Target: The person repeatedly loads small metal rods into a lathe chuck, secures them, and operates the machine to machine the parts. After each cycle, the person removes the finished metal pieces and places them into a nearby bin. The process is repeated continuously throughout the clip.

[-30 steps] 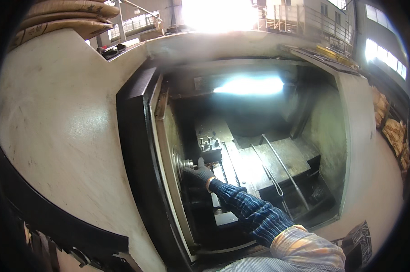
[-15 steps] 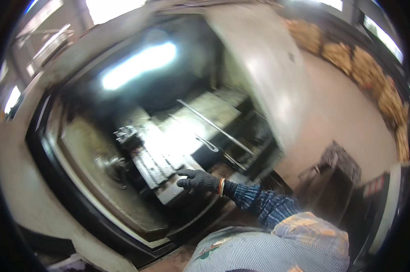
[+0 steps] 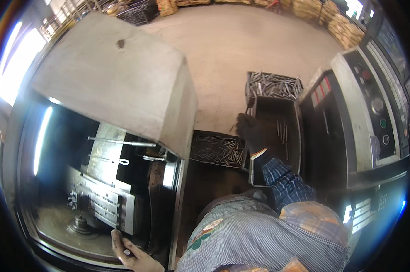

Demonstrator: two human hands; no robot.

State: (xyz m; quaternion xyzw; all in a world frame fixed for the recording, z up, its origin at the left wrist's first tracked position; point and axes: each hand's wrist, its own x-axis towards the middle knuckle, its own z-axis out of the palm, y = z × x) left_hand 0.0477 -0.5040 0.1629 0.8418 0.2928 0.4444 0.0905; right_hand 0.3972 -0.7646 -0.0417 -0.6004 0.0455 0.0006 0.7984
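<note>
While the left hand (image 3: 137, 257) grips a rod (image 3: 128, 252) in its fingers (image 3: 117, 244), the gloved right hand (image 3: 251, 130) is at a bin (image 3: 279, 112), fingers' state indiscernible.

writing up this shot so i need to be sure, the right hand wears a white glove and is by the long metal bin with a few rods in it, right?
Not quite: the head view shows a dark glove on the right hand, not white. It is by the long metal bin with a few rods in it.
</note>
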